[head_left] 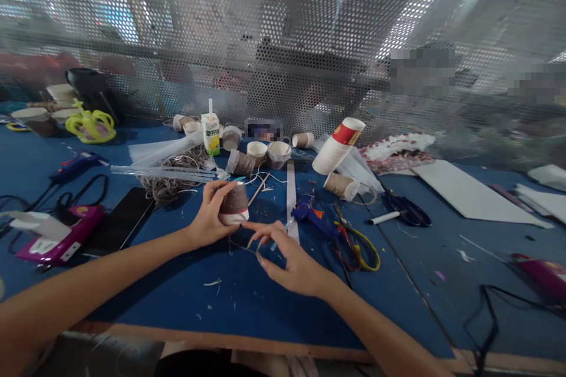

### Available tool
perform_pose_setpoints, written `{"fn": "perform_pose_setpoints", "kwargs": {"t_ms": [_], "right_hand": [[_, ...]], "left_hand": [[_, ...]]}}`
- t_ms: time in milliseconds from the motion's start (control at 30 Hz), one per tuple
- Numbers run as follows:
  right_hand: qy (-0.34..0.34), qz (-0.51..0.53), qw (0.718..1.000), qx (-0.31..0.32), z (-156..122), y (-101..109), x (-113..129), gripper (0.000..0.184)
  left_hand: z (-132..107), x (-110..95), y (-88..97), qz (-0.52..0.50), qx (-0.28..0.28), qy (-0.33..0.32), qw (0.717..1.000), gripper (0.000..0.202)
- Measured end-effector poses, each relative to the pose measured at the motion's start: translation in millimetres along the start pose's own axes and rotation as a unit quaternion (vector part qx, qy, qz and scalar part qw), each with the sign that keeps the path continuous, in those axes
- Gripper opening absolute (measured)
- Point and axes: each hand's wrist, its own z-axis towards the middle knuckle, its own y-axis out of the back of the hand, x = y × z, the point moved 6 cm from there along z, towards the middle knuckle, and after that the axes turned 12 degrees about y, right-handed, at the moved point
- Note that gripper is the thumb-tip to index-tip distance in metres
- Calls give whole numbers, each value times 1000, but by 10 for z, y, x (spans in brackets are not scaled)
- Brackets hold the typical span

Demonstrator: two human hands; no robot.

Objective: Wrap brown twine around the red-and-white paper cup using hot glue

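Note:
My left hand [209, 216] is closed round a small paper cup wrapped in brown twine [234, 202], held upside down just above the blue table [186, 288]. My right hand [283, 259] is just below and to the right of the cup, fingers pinched on a thin strand of twine [241, 244] that leads toward the cup's rim. The strand is hard to see against the table.
Several more twine-wrapped cups [241, 162], a stack of paper cups [338, 146], a drink carton [211, 132], a twine bundle [170, 182], a blue glue gun [312, 215], scissors [354, 244], a pen [384, 218], a dark phone [119, 218] and a perforated metal screen [283, 41] behind.

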Motion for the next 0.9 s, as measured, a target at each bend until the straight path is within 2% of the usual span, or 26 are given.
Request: {"fn": "perform_pose_setpoints", "kwargs": {"t_ms": [133, 367, 567, 767, 900], "right_hand": [[-25, 11, 1000, 1, 2, 17, -88, 32], [-61, 43, 996, -41, -18, 104, -202, 16], [-91, 89, 989, -76, -66, 129, -359, 12], [-105, 166, 971, -139, -30, 192, -406, 9], [-141, 163, 955, -206, -61, 279, -493, 5]], "left_hand": [[-3, -34, 12, 8, -4, -9, 1000, 75], [-4, -35, 28, 25, -18, 8, 1000, 82], [-4, -24, 52, 7, -25, 13, 1000, 81], [-11, -20, 87, -15, -42, 5, 999, 77], [-11, 6, 72, -25, -30, 10, 999, 83]]}}
